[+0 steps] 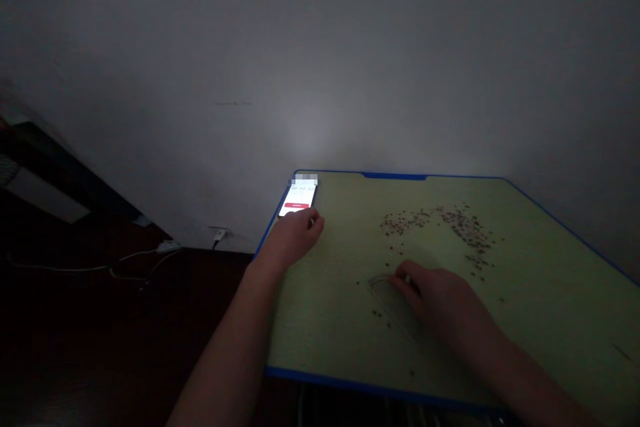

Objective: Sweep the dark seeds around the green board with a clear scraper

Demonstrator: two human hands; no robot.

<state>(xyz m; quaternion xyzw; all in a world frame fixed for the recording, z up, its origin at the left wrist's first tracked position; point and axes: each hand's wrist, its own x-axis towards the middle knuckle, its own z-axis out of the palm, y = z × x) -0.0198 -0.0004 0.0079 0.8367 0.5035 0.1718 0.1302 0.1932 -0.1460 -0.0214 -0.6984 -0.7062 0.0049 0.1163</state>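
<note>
My right hand (427,287) is closed in a pinch at the upper edge of what looks like a clear plastic bag (393,310), lying flat on the table (330,320). Part of the bag is hidden under that hand. Just below a lit phone (299,198), my left hand (303,230) has its fingers curled together; whether anything small is between them I cannot make out. Many small dark seed-like bits (467,230) lie scattered in an arc beyond my right hand, and a few loose ones are beside the bag.
A blue rim (350,383) runs around the pale green tabletop. Behind it rises a grey wall (350,67). To the left, a white plug (219,236) and white cables (135,257) show near the dark floor (90,347). The room is dim.
</note>
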